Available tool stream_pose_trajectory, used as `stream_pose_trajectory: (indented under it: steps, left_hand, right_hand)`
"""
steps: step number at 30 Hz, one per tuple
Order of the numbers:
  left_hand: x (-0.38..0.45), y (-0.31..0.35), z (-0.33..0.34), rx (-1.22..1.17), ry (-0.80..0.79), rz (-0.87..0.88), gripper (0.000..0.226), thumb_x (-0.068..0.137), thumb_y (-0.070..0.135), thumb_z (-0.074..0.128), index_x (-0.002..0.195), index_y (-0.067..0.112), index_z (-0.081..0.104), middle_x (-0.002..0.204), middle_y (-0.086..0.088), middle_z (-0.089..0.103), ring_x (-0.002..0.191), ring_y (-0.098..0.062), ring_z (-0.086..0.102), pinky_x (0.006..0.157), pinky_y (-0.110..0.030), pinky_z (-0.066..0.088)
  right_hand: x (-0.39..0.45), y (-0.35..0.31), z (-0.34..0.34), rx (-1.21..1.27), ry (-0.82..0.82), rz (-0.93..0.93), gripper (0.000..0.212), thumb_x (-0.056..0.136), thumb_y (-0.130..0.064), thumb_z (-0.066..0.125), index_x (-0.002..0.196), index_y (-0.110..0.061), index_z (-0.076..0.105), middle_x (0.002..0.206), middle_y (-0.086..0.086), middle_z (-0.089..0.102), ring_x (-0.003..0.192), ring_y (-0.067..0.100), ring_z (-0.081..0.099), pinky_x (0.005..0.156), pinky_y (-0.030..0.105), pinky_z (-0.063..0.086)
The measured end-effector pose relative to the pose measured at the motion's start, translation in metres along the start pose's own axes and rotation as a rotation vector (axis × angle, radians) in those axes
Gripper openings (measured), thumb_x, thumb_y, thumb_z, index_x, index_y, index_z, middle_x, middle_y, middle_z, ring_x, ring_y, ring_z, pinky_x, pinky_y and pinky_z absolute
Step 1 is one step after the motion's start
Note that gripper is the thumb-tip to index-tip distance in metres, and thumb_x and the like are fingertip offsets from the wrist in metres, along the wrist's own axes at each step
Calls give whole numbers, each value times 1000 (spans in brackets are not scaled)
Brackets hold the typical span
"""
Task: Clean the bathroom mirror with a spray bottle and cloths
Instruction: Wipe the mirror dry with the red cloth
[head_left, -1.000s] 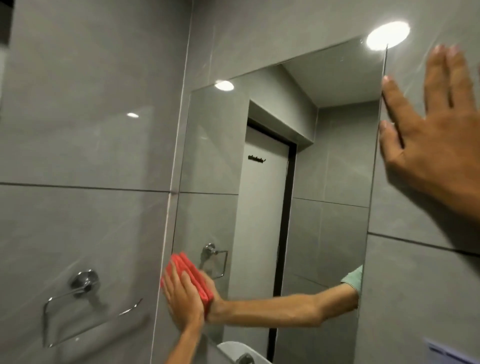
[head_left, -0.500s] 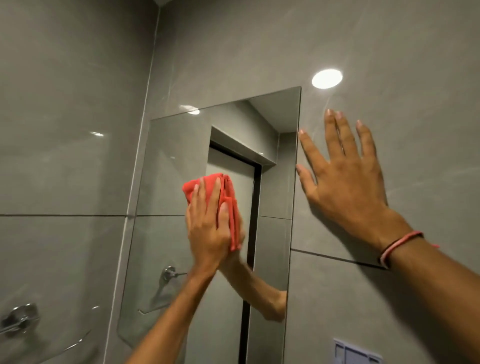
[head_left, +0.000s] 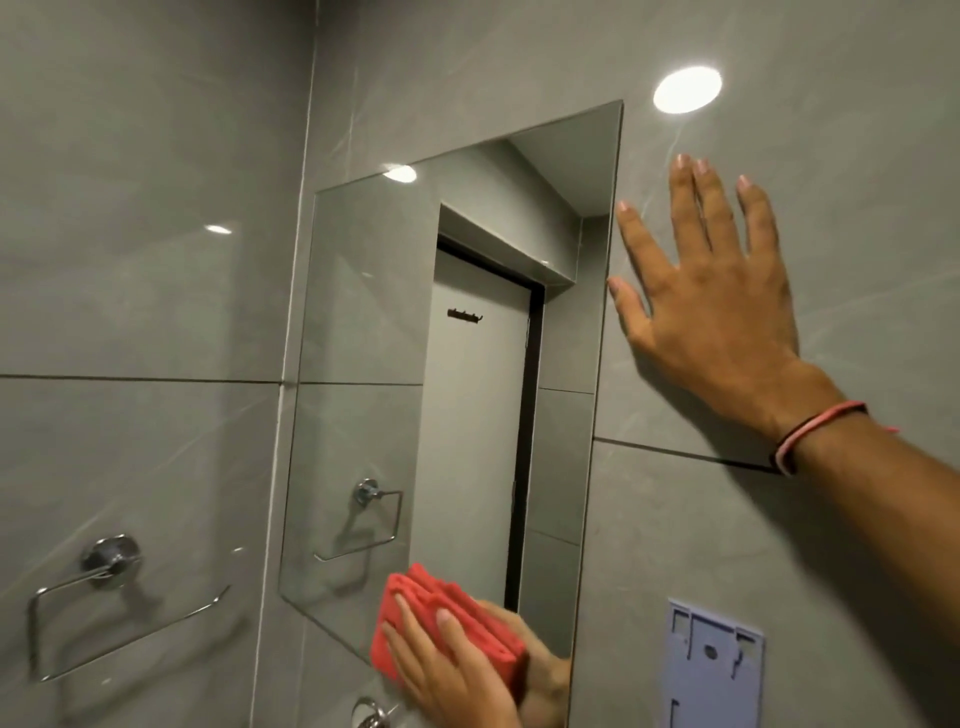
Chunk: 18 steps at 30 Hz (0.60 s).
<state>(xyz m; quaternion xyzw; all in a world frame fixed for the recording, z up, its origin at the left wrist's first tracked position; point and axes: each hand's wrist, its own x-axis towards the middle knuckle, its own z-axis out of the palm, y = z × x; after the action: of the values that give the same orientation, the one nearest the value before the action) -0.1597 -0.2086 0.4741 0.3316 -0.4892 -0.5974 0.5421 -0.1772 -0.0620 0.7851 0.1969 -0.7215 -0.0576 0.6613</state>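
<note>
Wall (head_left: 779, 571) of grey tile filled the view, meeting a second tiled wall at a corner left of the mirror (head_left: 363, 364). Mirror was a tall frameless pane fixed to the wall, reflecting a doorway, a door with a hook rack, and a towel ring. Right arm reached in from the right edge; right hand (head_left: 711, 306) lay flat against the tile just beside the mirror's right edge, near its upper corner, fingers spread and pointing up, thumb tip close to the glass edge. Bracelet (head_left: 815, 431), red and dark, circled that wrist. Left hand (head_left: 447, 670) was at the mirror's bottom edge, toward its lower right corner, palm pressed flat with fingers together on a folded red cloth (head_left: 441, 618). Cloth lay against the glass, partly overlapping the bottom edge onto the tile. Ring (head_left: 109, 597), a chrome towel holder, hung on the left wall below and left of the mirror. Bracket (head_left: 711, 670), pale blue plastic, sat on the wall below the right arm. Chrome fitting (head_left: 371, 714) showed at the bottom edge, under the cloth.
</note>
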Motion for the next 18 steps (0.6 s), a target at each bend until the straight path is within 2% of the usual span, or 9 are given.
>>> stream_pose_trajectory:
  steps: [3, 6, 11, 13, 15, 17, 18]
  left_hand:
    - [-26, 40, 17, -92, -12, -29, 64, 95, 36, 51, 155, 15, 41, 167, -19, 28, 155, -37, 26, 127, -51, 18]
    - [-27, 97, 42, -150, -17, 50, 58, 102, 30, 54, 158, 26, 35, 171, -8, 21, 159, -27, 18, 126, -51, 16]
    - [7, 259, 98, -209, -141, 430, 58, 102, 36, 50, 157, 30, 33, 172, -1, 20, 160, -18, 13, 129, -52, 9]
    - [11, 324, 117, -218, -192, 624, 55, 99, 33, 52, 153, 27, 41, 167, 0, 32, 157, -19, 23, 128, -52, 17]
    - [6, 369, 128, -220, -240, 831, 52, 96, 27, 55, 147, 24, 49, 157, 0, 47, 149, -20, 38, 122, -51, 30]
    - [-4, 393, 131, -217, -349, 1012, 59, 94, 20, 58, 151, 18, 44, 157, -5, 49, 144, -25, 46, 119, -49, 37]
    - [-10, 398, 131, -219, -420, 1094, 65, 94, 15, 59, 155, 12, 37, 160, -11, 45, 145, -28, 46, 120, -48, 37]
  right_hand:
    - [-1, 2, -8, 15, -32, -11, 73, 104, -57, 28, 167, -22, 17, 175, 26, 8, 164, 38, 9, 132, 58, 9]
    - [-2, 8, -14, 31, -86, -50, 73, 105, -57, 26, 167, -21, 16, 176, 23, 8, 165, 35, 9, 133, 55, 10]
    - [-1, 40, -30, 275, -11, 14, 65, 107, -49, 32, 165, -19, 28, 173, 20, 24, 162, 33, 21, 131, 46, 18]
    - [0, 56, -35, 431, 49, 67, 64, 106, -48, 33, 164, -20, 31, 173, 17, 28, 162, 31, 24, 128, 39, 18]
    - [5, 70, -42, 671, 118, 129, 61, 105, -43, 39, 162, -19, 37, 169, 12, 38, 157, 21, 34, 125, 22, 19]
    - [17, 82, -51, 979, 189, 265, 59, 103, -41, 45, 157, -17, 45, 154, 2, 54, 139, 3, 49, 117, 4, 28]
    - [23, 87, -57, 1135, 200, 371, 62, 100, -46, 47, 155, -18, 47, 146, -2, 58, 131, 0, 53, 116, 7, 35]
